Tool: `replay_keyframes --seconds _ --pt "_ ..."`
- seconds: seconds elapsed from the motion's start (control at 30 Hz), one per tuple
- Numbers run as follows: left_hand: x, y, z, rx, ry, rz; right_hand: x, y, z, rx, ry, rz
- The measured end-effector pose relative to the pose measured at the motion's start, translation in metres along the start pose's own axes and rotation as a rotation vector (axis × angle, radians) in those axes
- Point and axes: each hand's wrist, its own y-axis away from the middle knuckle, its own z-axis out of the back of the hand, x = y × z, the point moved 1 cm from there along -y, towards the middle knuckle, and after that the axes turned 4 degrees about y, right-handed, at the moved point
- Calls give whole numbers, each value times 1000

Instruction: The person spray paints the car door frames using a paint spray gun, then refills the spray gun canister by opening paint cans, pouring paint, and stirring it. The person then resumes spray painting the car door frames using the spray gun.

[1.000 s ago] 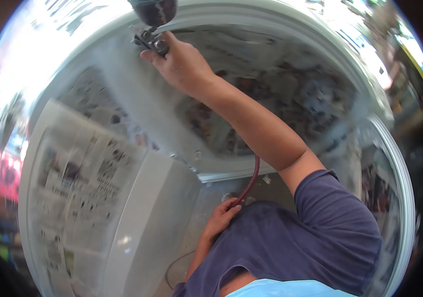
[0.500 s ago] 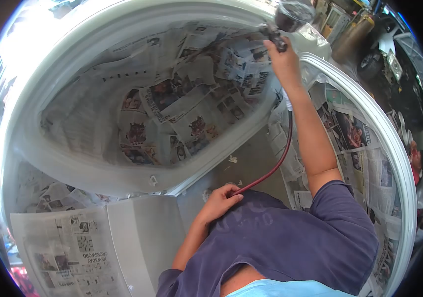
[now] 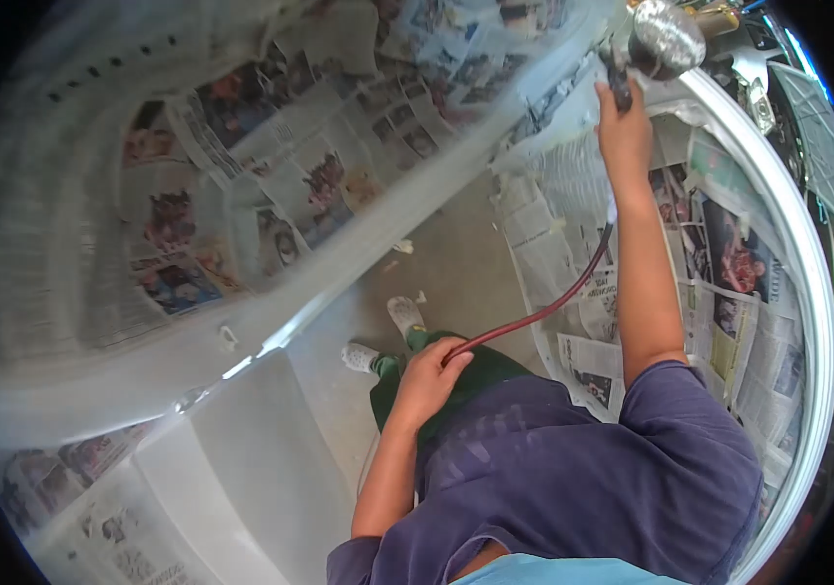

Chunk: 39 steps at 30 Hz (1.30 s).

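We keep our right hand wrapped around a dark-handled spray gun with silvery cup, our left hand curled around a dark-red hose.

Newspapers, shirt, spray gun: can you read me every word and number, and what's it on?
"DAY", apparently with "WORD" below: newspaper beside the red hose.
Other newspaper sheets: print too small or blurred.
Purple shirt: faded marks, unreadable.
Spray gun: no readable text.
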Motion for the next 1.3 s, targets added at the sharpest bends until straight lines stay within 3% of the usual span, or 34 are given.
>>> replay_keyframes --seconds 0.07,0.23,0.3,0.43,0.53,0.6,0.63,0.73,0.8,0.97,1.07,1.2,1.3 --pt "14 -8 -3 44 32 41 -15 -14 -26 -92 65 95" --pt "76 -27 -8 126 215 63 -37 -9 -108 -18 194 32" --pt "91 -31 -8 66 234 -57 -62 4 -150 -12 198 33" --pt "139 -35 -5 -52 242 -11 -102 44 -226 61 234 38" --pt "168 -36 -1 -51 299 85 -129 77 -270 186 179 20" --pt "188 -36 4 38 334 312 -146 98 -295 330 74 -107" --pt "193 -39 6 38 339 325 -151 106 -306 341 80 -111" --pt "198 -50 7 53 255 318 -172 126 -335 295 160 -121" --pt "199 -58 4 5 201 180 -182 133 -355 177 120 -39" --pt "222 -68 7 -28 73 249 -217 161 -404 322 17 -160" --pt "232 -60 6 -29 85 282 -217 180 -414 451 -114 -268" --pt "228 -33 9 -51 24 328 -165 217 -402 664 -238 -457" --pt "236 0 15 -89 -24 340 -147 251 -407 751 -255 -430"
